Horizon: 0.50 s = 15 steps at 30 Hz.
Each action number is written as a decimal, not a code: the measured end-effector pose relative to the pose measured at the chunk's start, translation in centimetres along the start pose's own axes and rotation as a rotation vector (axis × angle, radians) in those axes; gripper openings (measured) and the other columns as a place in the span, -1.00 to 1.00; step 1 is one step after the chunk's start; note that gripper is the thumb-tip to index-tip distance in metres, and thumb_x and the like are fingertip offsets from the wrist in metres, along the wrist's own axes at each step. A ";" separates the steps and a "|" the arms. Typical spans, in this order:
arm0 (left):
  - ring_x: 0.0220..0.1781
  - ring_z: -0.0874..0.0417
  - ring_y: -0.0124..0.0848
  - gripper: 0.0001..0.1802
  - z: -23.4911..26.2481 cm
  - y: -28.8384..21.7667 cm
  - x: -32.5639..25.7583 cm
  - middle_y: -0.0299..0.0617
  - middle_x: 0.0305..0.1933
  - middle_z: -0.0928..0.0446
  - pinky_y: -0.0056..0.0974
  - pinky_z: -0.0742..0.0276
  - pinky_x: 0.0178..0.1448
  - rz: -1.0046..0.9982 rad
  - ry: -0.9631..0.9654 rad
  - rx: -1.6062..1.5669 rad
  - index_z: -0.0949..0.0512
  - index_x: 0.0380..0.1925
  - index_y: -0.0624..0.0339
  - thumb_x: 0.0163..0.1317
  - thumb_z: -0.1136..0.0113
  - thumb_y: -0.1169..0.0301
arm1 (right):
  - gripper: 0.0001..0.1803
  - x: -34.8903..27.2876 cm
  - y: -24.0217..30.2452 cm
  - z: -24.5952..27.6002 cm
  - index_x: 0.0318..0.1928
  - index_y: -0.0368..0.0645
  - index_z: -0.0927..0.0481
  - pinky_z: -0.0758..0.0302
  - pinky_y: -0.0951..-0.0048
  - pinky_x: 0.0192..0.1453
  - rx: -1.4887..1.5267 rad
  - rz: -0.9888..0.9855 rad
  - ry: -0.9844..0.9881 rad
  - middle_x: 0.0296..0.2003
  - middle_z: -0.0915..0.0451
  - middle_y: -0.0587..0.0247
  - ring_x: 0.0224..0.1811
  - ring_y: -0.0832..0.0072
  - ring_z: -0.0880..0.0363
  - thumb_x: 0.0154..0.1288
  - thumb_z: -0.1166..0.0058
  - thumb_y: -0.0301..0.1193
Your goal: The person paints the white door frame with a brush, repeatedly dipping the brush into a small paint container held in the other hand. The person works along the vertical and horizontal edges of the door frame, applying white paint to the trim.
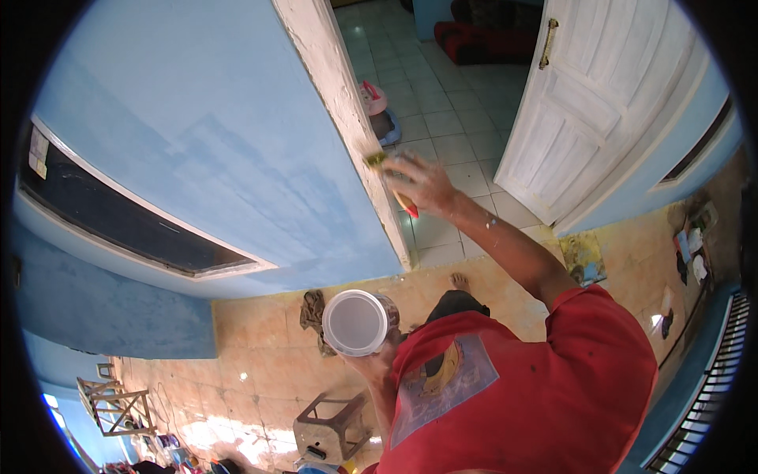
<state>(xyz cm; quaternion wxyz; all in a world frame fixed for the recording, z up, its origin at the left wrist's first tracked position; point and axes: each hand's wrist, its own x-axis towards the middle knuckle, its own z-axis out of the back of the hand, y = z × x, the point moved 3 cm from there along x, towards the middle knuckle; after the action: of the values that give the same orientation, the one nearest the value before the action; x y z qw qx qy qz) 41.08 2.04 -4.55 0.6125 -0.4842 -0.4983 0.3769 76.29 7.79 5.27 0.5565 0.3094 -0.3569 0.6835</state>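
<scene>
Against door frame (338,87): brush (392,183) (right hand (422,180))

Two hands: the right one (422,180) at twelve o'clock, the left one (371,359) near centre at six. One paintbrush (392,182) with a red handle, at twelve. One white tub (358,322) near centre. One rag (313,312) on the floor beside it. One stool (332,426) at six. One white door (588,103) at two. One dark window (118,213) at nine. One wooden frame (110,407) at eight. One bare foot (460,280) near centre.
</scene>
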 end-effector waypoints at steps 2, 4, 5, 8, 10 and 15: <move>0.29 -0.59 -0.18 0.22 0.0 0.0 0.3 -0.03 0.28 -0.49 -0.02 -0.51 0.40 -0.003 0.005 -0.001 -0.27 0.44 0.32 -0.23 -0.79 0.25 | -0.60 -4.8 0.7 -2.9 0.02 0.07 -0.73 -0.79 0.36 -0.23 0.027 -0.018 0.099 0.15 -0.61 0.45 0.07 0.31 -0.75 0.13 -0.45 -0.36; 0.29 -0.59 -0.18 0.22 0.1 0.1 0.7 -0.03 0.27 -0.49 -0.02 -0.51 0.40 -0.002 -0.004 0.002 -0.27 0.44 0.32 -0.23 -0.79 0.24 | -0.60 -7.3 2.1 -4.4 0.06 0.07 -0.72 -0.80 0.32 -0.24 0.090 -0.068 0.228 0.14 -0.63 0.44 0.04 0.32 -0.77 0.18 -0.43 -0.37; 0.29 -0.59 -0.18 0.22 0.1 0.0 0.9 -0.03 0.27 -0.49 -0.02 -0.51 0.40 -0.005 -0.004 0.001 -0.27 0.45 0.32 -0.23 -0.79 0.24 | -0.62 -8.0 2.8 -4.6 0.06 0.06 -0.72 -0.80 0.30 -0.24 0.130 -0.114 0.306 0.12 -0.64 0.45 0.01 0.33 -0.78 0.21 -0.42 -0.39; 0.29 -0.59 -0.18 0.22 0.2 -0.2 1.5 -0.03 0.27 -0.49 -0.02 -0.51 0.40 -0.009 -0.002 0.001 -0.27 0.45 0.32 -0.23 -0.79 0.24 | -0.60 -8.0 2.6 -5.8 0.12 0.06 -0.68 -0.80 0.24 -0.27 0.232 -0.194 0.352 0.07 -0.67 0.42 -0.10 0.31 -0.79 0.27 -0.41 -0.40; 0.29 -0.59 -0.19 0.22 0.2 -0.2 1.5 -0.03 0.27 -0.49 -0.02 -0.51 0.40 -0.008 0.000 0.005 -0.27 0.45 0.32 -0.23 -0.79 0.24 | -0.58 -6.9 1.5 -6.3 0.15 0.05 -0.64 -0.80 0.23 -0.29 0.262 -0.221 0.290 0.04 -0.68 0.38 -0.19 0.28 -0.78 0.30 -0.42 -0.40; 0.29 -0.59 -0.19 0.23 0.7 0.4 1.2 -0.03 0.27 -0.49 -0.02 -0.51 0.40 0.008 -0.030 0.015 -0.27 0.45 0.31 -0.23 -0.80 0.24 | -0.67 -1.2 1.9 -1.9 -0.01 -0.07 -0.61 -0.75 0.31 -0.38 0.243 -0.137 -0.088 -0.05 -0.69 0.22 -0.34 0.26 -0.76 0.29 -0.48 -0.46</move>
<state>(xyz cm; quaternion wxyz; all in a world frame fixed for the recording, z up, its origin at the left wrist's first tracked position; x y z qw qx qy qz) 40.70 3.38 -4.66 0.6071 -0.4757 -0.5026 0.3906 74.56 8.49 2.91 0.5443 0.4278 -0.2737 0.6677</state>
